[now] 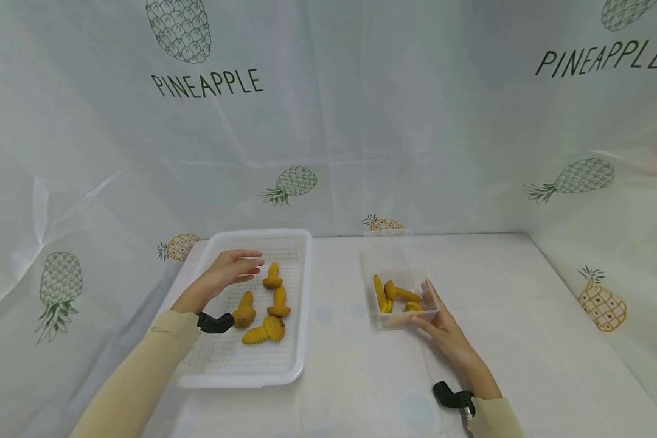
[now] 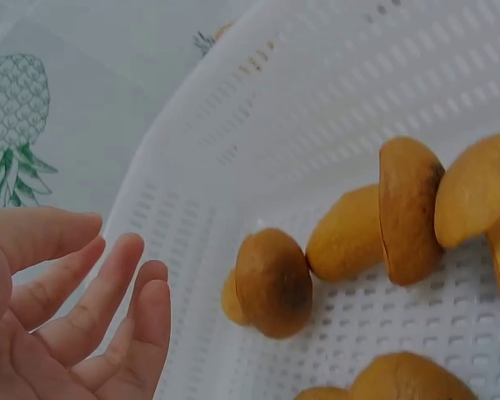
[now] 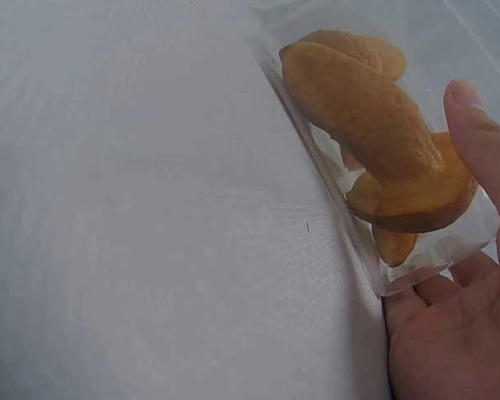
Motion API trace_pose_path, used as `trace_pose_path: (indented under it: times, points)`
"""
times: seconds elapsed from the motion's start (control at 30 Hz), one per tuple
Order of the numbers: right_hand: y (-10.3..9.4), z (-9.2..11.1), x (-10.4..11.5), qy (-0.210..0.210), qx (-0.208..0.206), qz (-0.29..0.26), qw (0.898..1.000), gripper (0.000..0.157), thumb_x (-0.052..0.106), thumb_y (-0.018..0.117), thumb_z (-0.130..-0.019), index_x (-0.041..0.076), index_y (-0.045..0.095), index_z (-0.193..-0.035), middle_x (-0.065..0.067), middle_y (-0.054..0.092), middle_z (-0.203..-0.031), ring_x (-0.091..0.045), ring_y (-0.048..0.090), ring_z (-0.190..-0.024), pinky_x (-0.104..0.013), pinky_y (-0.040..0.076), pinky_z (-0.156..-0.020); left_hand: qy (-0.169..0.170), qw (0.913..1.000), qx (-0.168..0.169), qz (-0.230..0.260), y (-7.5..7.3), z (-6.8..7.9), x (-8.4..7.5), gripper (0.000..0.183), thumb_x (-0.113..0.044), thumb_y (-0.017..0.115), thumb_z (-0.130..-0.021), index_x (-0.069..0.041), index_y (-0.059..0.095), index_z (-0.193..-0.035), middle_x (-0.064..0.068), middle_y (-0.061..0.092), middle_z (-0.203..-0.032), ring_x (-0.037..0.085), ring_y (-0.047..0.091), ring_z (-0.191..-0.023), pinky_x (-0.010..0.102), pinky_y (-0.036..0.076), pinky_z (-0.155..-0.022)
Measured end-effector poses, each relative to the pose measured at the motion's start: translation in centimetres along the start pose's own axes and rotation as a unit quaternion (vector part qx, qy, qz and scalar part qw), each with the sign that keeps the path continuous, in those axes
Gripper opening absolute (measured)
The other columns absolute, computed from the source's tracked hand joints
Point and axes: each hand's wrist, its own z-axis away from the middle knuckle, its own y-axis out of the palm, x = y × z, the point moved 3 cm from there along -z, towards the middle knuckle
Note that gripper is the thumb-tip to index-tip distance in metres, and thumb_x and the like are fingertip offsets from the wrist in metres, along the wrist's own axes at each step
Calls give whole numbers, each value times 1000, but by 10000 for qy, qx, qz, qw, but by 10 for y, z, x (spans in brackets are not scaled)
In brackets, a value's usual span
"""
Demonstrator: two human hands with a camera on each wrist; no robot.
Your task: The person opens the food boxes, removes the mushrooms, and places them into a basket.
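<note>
My left hand (image 1: 234,267) hangs over the back left of a white basket (image 1: 306,304), fingers loosely bent and holding nothing. Several yellow-brown mushrooms lie in the basket; the nearest one (image 1: 272,277) is just right of the fingertips, and another mushroom (image 2: 275,283) shows beside them in the left wrist view. My right hand (image 1: 443,325) grips the right front corner of a clear plastic box (image 1: 402,320), thumb on the near side and fingers along the right wall. Inside the box are several mushrooms, one (image 3: 358,108) seen through its wall in the right wrist view.
The box's clear lid (image 1: 391,249) stands open behind it. A white cloth (image 1: 350,365) covers the table, and a pineapple-print sheet (image 1: 416,121) hangs at the back and sides. Black camera mounts (image 1: 215,323) sit on both wrists.
</note>
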Motion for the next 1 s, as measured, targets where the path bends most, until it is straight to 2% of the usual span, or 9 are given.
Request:
trace_pose_path:
  times: [0.13,0.23,0.3,0.37,0.5,0.57,0.67,0.8,1.0]
  points:
    - [-1,1,-2,39,9,-37,10000,88,10,63,-99,21,3,-162,-26,11,-161,-44,6,-147,-6,28,-98,140,9996,206,136,11,-2,-11,51,-20,57,-104,8,43,-144,26,53,-140,38,55,-124,35,52,-98]
    - [-2,0,-2,45,5,-13,10000,88,9,63,-99,21,3,-162,-23,10,-163,-42,5,-148,-21,28,-110,231,9986,370,282,21,-3,-21,52,-19,57,-104,9,41,-145,26,52,-141,35,57,-122,44,46,-105]
    - [-2,0,-2,65,8,7,10000,88,10,64,-99,21,3,-162,-21,10,-164,-41,5,-148,-32,23,-113,279,9977,506,362,29,-4,-29,52,-18,57,-104,9,42,-145,26,52,-141,35,57,-123,49,42,-107]
    - [-2,0,-2,73,8,29,10000,88,10,64,-99,20,3,-162,-19,10,-164,-40,5,-149,-36,20,-113,312,9964,658,429,38,-4,-37,51,-17,57,-103,8,43,-145,25,52,-141,35,56,-124,52,39,-109]
    - [-2,0,0,18,31,-60,10000,88,9,64,-99,20,3,-162,-18,8,-165,-40,3,-149,-17,21,-109,436,9933,955,482,60,-7,-54,48,-14,58,-103,6,44,-145,24,53,-141,41,51,-129,47,44,-107]
    - [-2,0,0,-5,43,-102,9999,88,9,64,-99,19,3,-162,-18,7,-165,-40,3,-149,-16,20,-109,504,9913,1081,555,72,-10,-62,47,-11,58,-102,6,45,-144,25,54,-140,42,51,-128,43,47,-104]
    - [-3,-1,0,23,41,-101,9999,88,10,64,-99,19,3,-162,-18,7,-165,-39,2,-150,-30,17,-115,592,9881,1265,650,91,-15,-72,44,-9,60,-101,5,49,-141,24,56,-137,42,52,-126,40,50,-100]
    - [-4,-2,-1,62,29,-62,10000,88,11,64,-99,19,3,-162,-19,7,-165,-40,3,-149,-52,14,-113,707,9833,1507,733,118,-19,-85,40,-7,61,-100,6,53,-137,24,59,-134,41,57,-122,40,52,-98]
    - [-3,-1,-2,69,-10,-149,9999,89,9,64,-98,22,4,-162,-20,10,-164,-39,4,-149,-63,10,-113,848,9762,1859,722,158,-25,-100,40,-2,63,-97,7,55,-135,22,63,-129,41,59,-119,39,53,-96]
